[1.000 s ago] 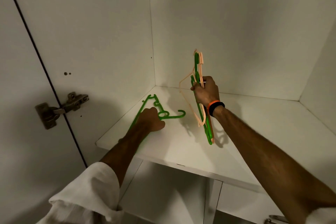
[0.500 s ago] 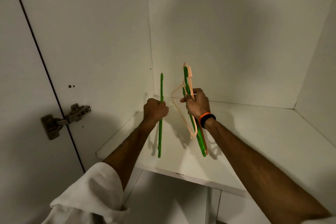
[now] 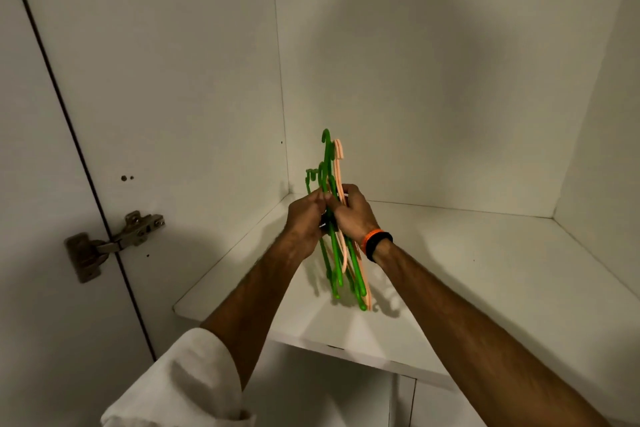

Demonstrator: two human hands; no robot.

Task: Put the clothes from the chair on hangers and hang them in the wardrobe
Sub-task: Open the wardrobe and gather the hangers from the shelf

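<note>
A bunch of plastic hangers stands upright above the white wardrobe shelf (image 3: 485,263), green hangers (image 3: 333,253) on the left and peach hangers (image 3: 338,163) on the right. My left hand (image 3: 304,218) and my right hand (image 3: 353,211) meet at the middle of the bunch, and both grip it. The hooks point up toward the back corner. The lower ends hang just above the shelf. No clothes and no chair are in view.
The wardrobe's white side wall (image 3: 190,80) and back wall (image 3: 433,80) close in the shelf. A metal door hinge (image 3: 114,243) sits on the left by the open door's edge. A lower compartment opens under the shelf.
My left hand lifted a green hanger off the shelf, stood it up and brought it right against the bunch in my right hand. Both hands now hold the bunch together.
</note>
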